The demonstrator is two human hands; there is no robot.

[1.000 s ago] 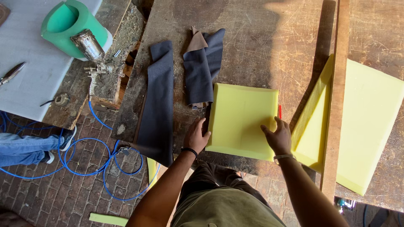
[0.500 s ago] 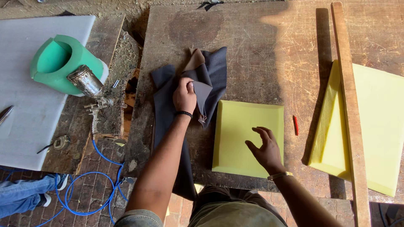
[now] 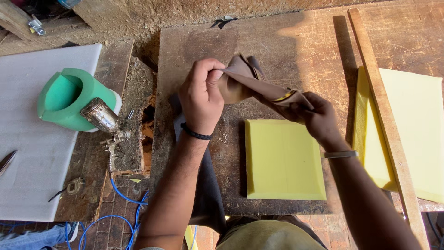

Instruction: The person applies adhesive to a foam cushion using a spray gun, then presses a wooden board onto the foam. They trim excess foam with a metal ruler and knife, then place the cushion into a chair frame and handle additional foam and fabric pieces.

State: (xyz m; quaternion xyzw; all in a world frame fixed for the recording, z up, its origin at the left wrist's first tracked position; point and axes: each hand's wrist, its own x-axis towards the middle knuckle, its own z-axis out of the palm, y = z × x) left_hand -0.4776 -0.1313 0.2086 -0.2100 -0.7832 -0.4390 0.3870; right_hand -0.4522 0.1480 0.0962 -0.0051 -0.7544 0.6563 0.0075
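Now both hands are up: left hand (image 3: pixel 201 97) and right hand (image 3: pixel 319 118) pinch the brown fabric piece (image 3: pixel 252 83), lifted off the bench; right hand left the yellow foam square (image 3: pixel 282 162), now at 6 o'clock.

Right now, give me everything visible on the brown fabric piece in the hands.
The brown fabric piece is thin, limp, tan-brown sheet, leather-like or cloth, creased and folded, with a yellow strip showing at its right end. It is lifted above the wooden table, stretched between both hands: the left hand pinches its left edge, the right hand grips the right end.
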